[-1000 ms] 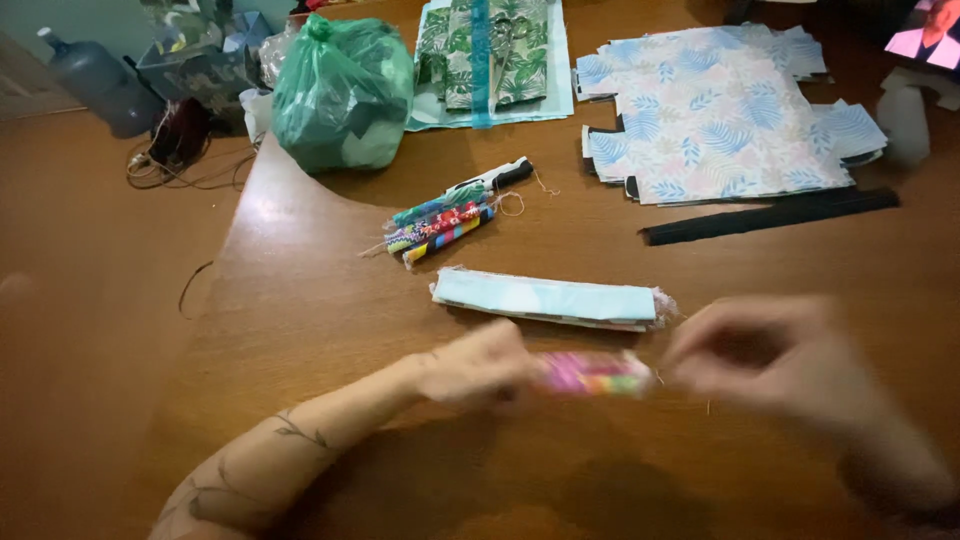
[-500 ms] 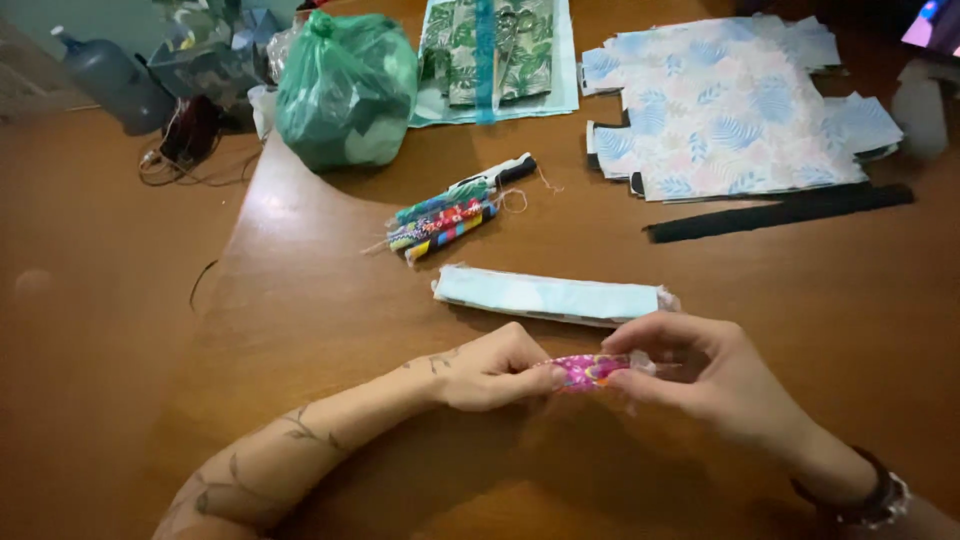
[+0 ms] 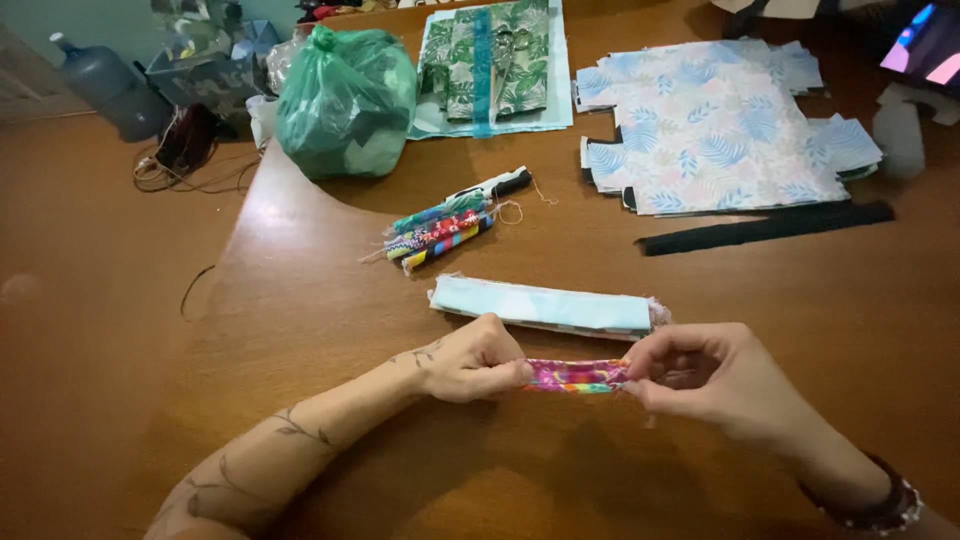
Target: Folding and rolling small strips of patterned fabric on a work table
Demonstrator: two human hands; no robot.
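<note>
- Warm, dim indoor light; my wooden table (image 3: 330, 300) reads orange-brown, with a soft sheen just left of the green plastic bag (image 3: 345, 100).
- My hands throw dark, soft-edged shadows onto the wood nearer me.
- Focus mildly soft overall; beyond the bag, clutter goes murky.
- Far right of the bag, a bright pink-blue screen (image 3: 925, 45) blows out.

fabric strip (image 3: 575, 375) ends hidden inside fingers, right forearm cropped
</note>
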